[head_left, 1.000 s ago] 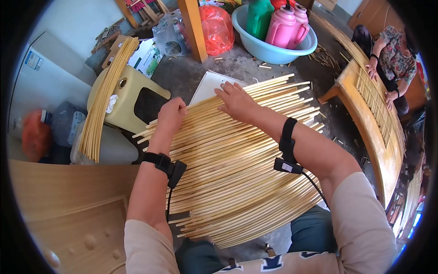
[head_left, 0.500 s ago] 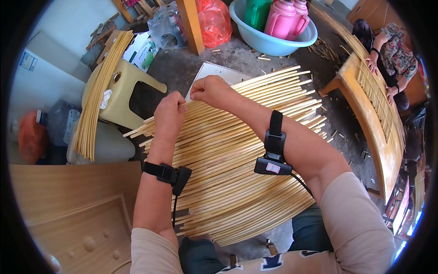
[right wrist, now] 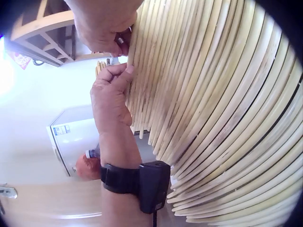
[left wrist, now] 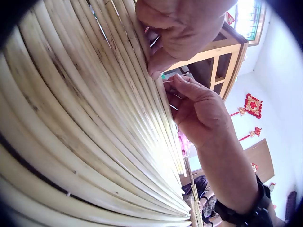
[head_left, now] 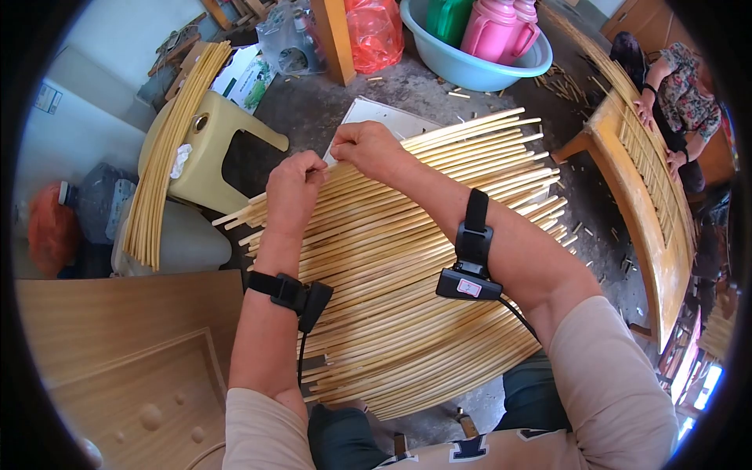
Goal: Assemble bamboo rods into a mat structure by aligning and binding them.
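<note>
A broad mat of slender pale sticks (head_left: 407, 274) lies side by side in front of the person, over a white board (head_left: 384, 112). At its far edge the left hand (head_left: 294, 190) has its fingers curled, with thumb and forefinger at the outermost stick (right wrist: 131, 90). Just beside it, the right hand (head_left: 376, 150) pinches thumb against forefinger. Between those fingertips a short bit of thin thread (left wrist: 168, 81) shows in the left wrist view. The two hands' fingertips are close together along the far edge.
To the left, a beige stool (head_left: 205, 166) bears a bundle of sticks (head_left: 174, 157). Beyond the mat are a wooden post (head_left: 333, 43) and a blue basin (head_left: 478, 72) with thermos flasks. At right, another person (head_left: 681, 94) works at a wooden bench (head_left: 654, 258).
The right hand has moved left from lying spread over the far sticks to pinching beside the left hand. The left hand has stayed near the far edge.
</note>
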`<act>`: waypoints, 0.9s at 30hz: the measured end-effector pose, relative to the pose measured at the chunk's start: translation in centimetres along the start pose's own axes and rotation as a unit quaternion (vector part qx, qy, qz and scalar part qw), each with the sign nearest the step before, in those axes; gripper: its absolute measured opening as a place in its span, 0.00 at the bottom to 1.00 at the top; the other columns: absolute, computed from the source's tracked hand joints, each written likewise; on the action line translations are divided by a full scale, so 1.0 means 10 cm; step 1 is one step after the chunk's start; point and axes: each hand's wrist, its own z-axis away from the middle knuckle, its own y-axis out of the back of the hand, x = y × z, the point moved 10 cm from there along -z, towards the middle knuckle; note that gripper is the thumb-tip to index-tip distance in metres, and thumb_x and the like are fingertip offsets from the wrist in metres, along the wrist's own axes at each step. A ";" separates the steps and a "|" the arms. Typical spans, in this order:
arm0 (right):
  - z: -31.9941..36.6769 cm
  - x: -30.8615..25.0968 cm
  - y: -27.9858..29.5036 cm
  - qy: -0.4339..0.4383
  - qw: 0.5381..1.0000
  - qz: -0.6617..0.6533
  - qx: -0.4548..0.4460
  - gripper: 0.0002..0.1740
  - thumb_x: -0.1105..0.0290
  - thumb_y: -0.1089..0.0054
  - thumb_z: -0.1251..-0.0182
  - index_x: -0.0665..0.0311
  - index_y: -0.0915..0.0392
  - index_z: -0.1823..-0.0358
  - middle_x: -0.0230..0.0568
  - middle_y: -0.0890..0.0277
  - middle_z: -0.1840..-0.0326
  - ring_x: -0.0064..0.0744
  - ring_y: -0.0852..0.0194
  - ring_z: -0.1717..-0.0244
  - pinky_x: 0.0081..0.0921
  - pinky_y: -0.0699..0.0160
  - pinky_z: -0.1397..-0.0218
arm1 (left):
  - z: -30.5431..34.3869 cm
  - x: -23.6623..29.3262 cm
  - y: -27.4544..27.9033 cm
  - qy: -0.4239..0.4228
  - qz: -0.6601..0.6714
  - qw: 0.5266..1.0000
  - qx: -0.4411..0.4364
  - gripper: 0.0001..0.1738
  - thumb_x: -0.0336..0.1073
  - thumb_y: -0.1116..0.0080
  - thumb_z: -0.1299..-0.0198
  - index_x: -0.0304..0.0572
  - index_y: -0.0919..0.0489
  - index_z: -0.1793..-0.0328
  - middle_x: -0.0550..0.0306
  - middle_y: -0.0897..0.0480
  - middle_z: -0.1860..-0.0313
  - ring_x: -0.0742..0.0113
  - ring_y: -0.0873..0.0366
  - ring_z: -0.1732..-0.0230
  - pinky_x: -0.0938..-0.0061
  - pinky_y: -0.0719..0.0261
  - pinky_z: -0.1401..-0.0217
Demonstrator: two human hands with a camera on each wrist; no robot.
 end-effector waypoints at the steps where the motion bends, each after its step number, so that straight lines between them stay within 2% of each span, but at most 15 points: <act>1: -0.01 0.01 0.00 0.000 1.000 0.000 0.000 0.10 0.64 0.39 0.46 0.64 0.20 0.72 0.48 0.20 0.70 0.48 0.22 0.64 0.40 0.26 0.58 | 0.00 -0.01 0.00 0.000 -0.001 1.000 0.000 0.07 0.24 0.38 0.53 0.33 0.22 0.66 0.52 0.20 0.75 0.68 0.23 0.73 0.75 0.26 0.65; 3: -0.03 0.13 -0.06 -0.050 0.993 -0.100 -0.029 0.11 0.64 0.38 0.48 0.65 0.19 0.72 0.47 0.21 0.72 0.44 0.22 0.66 0.38 0.26 0.59 | -0.01 -0.04 -0.01 0.016 0.011 1.000 0.009 0.07 0.23 0.37 0.53 0.33 0.22 0.66 0.52 0.20 0.74 0.67 0.23 0.73 0.75 0.26 0.66; 4: -0.05 0.14 -0.06 -0.050 0.993 -0.099 -0.029 0.11 0.64 0.38 0.48 0.65 0.19 0.72 0.47 0.21 0.72 0.44 0.22 0.66 0.38 0.26 0.59 | -0.01 -0.03 -0.02 0.016 0.013 1.000 0.009 0.07 0.23 0.37 0.53 0.33 0.22 0.66 0.52 0.20 0.74 0.67 0.23 0.73 0.75 0.26 0.66; 6: -0.07 0.09 -0.04 -0.030 0.996 -0.074 -0.032 0.11 0.64 0.37 0.49 0.65 0.19 0.72 0.46 0.21 0.73 0.41 0.22 0.67 0.35 0.26 0.60 | -0.02 0.18 0.06 -0.061 -0.017 0.996 0.063 0.08 0.27 0.36 0.52 0.34 0.20 0.64 0.53 0.20 0.74 0.68 0.23 0.74 0.74 0.26 0.66; 7: -0.07 0.10 -0.04 -0.030 0.996 -0.073 -0.032 0.11 0.64 0.37 0.49 0.65 0.19 0.72 0.46 0.21 0.73 0.41 0.22 0.67 0.35 0.26 0.60 | -0.03 0.20 0.06 -0.062 -0.017 0.996 0.063 0.08 0.27 0.36 0.52 0.34 0.20 0.64 0.53 0.20 0.74 0.68 0.23 0.74 0.74 0.26 0.66; 9: -0.06 0.04 0.00 0.007 0.997 -0.072 -0.005 0.10 0.65 0.36 0.50 0.65 0.19 0.72 0.46 0.23 0.72 0.42 0.23 0.66 0.34 0.26 0.59 | -0.08 0.11 0.03 -0.011 0.027 0.998 0.049 0.09 0.31 0.36 0.51 0.35 0.18 0.64 0.53 0.19 0.74 0.67 0.24 0.74 0.73 0.26 0.67; 10: -0.05 0.04 0.00 0.007 0.997 -0.072 -0.006 0.10 0.65 0.36 0.50 0.65 0.19 0.72 0.46 0.23 0.72 0.42 0.23 0.66 0.34 0.26 0.59 | -0.10 0.11 0.02 -0.010 0.026 0.998 0.049 0.09 0.31 0.36 0.51 0.35 0.18 0.64 0.53 0.19 0.74 0.67 0.24 0.74 0.73 0.26 0.67; 12: -0.02 0.05 0.03 0.001 0.997 -0.082 0.008 0.10 0.66 0.36 0.50 0.65 0.19 0.73 0.45 0.23 0.70 0.43 0.24 0.64 0.33 0.26 0.58 | -0.13 -0.01 -0.07 0.047 0.047 0.998 0.021 0.10 0.33 0.36 0.51 0.34 0.17 0.64 0.52 0.18 0.74 0.67 0.24 0.75 0.73 0.27 0.68; 16: 0.00 0.05 0.02 0.000 0.997 -0.073 0.008 0.09 0.66 0.37 0.49 0.66 0.20 0.73 0.44 0.24 0.68 0.45 0.24 0.63 0.34 0.26 0.57 | -0.14 0.00 -0.10 0.040 0.038 0.998 0.000 0.09 0.33 0.36 0.51 0.34 0.17 0.66 0.52 0.18 0.75 0.67 0.24 0.76 0.74 0.27 0.68; 18: -0.01 0.08 0.01 -0.007 0.998 -0.065 0.019 0.09 0.67 0.37 0.49 0.66 0.20 0.74 0.45 0.24 0.65 0.45 0.24 0.62 0.35 0.26 0.56 | -0.14 0.00 -0.11 0.056 0.042 0.997 -0.021 0.08 0.33 0.34 0.52 0.37 0.18 0.67 0.50 0.18 0.70 0.55 0.21 0.67 0.67 0.25 0.61; 19: -0.01 0.08 0.00 -0.006 0.998 -0.067 0.020 0.09 0.67 0.37 0.49 0.66 0.20 0.74 0.45 0.24 0.65 0.45 0.24 0.62 0.35 0.26 0.56 | -0.14 -0.01 -0.12 0.056 0.040 0.997 -0.021 0.08 0.33 0.34 0.52 0.37 0.18 0.67 0.50 0.18 0.70 0.55 0.21 0.67 0.67 0.25 0.61; 22: -0.01 0.11 0.05 -0.023 0.996 -0.074 0.050 0.10 0.66 0.37 0.49 0.67 0.20 0.74 0.46 0.24 0.66 0.47 0.24 0.61 0.36 0.26 0.55 | -0.15 -0.08 -0.16 0.063 0.042 0.997 -0.016 0.07 0.30 0.35 0.53 0.37 0.18 0.66 0.50 0.18 0.70 0.56 0.20 0.66 0.67 0.24 0.60; 24: 0.00 0.09 0.10 -0.021 0.996 -0.056 0.062 0.09 0.67 0.37 0.49 0.67 0.20 0.74 0.47 0.23 0.66 0.47 0.24 0.60 0.36 0.26 0.55 | -0.14 0.00 -0.12 0.006 0.030 1.000 -0.002 0.09 0.29 0.37 0.51 0.34 0.18 0.63 0.53 0.17 0.71 0.69 0.24 0.74 0.75 0.26 0.66; 27: -0.02 0.10 0.12 -0.004 0.996 -0.060 0.067 0.09 0.67 0.36 0.49 0.67 0.19 0.73 0.49 0.23 0.66 0.48 0.24 0.60 0.36 0.26 0.55 | -0.12 -0.05 -0.14 0.028 0.043 0.999 -0.016 0.08 0.26 0.39 0.50 0.34 0.18 0.62 0.53 0.17 0.69 0.69 0.23 0.73 0.75 0.25 0.65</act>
